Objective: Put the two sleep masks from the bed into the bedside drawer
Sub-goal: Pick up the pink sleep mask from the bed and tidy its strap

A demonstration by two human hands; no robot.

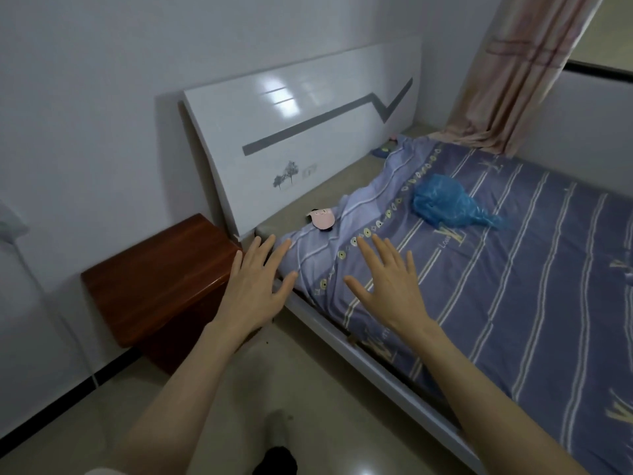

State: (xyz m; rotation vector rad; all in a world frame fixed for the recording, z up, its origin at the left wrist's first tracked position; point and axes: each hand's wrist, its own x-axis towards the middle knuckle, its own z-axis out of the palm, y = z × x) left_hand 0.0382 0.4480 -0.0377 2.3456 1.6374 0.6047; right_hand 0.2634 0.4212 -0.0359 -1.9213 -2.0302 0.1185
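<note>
We take the bed [513, 269] as our landmark. Left of it, against its headboard corner, stands the brown bedside cabinet [161, 282]; its drawer front is out of sight. Our left hand [255, 289] hovers over the bed's near left corner, fingers spread, holding nothing. Beyond it a pink sleep mask [323, 217] lies at the head of the bed on the striped sheet. Our right hand [390, 286] is likewise splayed and empty above the sheet. Farther right sits a blue plastic bag [445, 200].
</note>
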